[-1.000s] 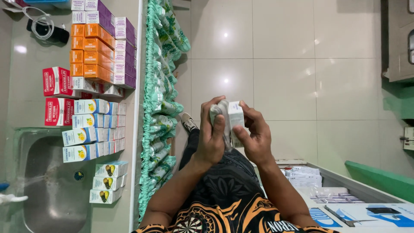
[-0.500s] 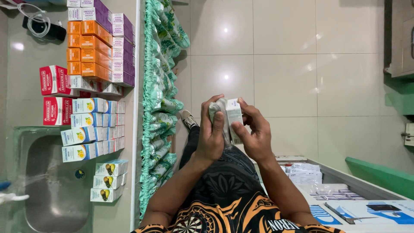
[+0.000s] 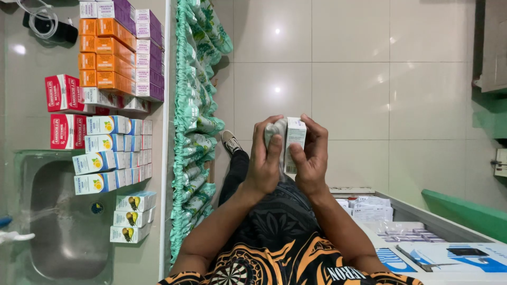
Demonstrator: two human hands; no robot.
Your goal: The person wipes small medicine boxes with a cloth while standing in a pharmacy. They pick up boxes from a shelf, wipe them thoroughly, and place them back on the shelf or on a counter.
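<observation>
Both hands are raised together in front of me over my lap. My right hand (image 3: pixel 311 158) grips a small white carton (image 3: pixel 294 138) with green print, thumb across its face. My left hand (image 3: pixel 264 161) closes around a crumpled clear plastic wrap (image 3: pixel 274 129) pressed against the carton's left side. Below the hands I see my dark trousers and patterned orange-and-black shirt.
Stacks of orange, purple, red and white medicine boxes (image 3: pixel 108 95) fill the counter at left, beside a steel sink (image 3: pixel 66 221). A green frilled curtain (image 3: pixel 195 121) hangs along the counter edge. An open drawer (image 3: pixel 391 221) with packets lies at lower right, on a tiled floor.
The hands have shifted slightly on the carton and wrap; the view has drifted a little. Otherwise nothing has moved.
</observation>
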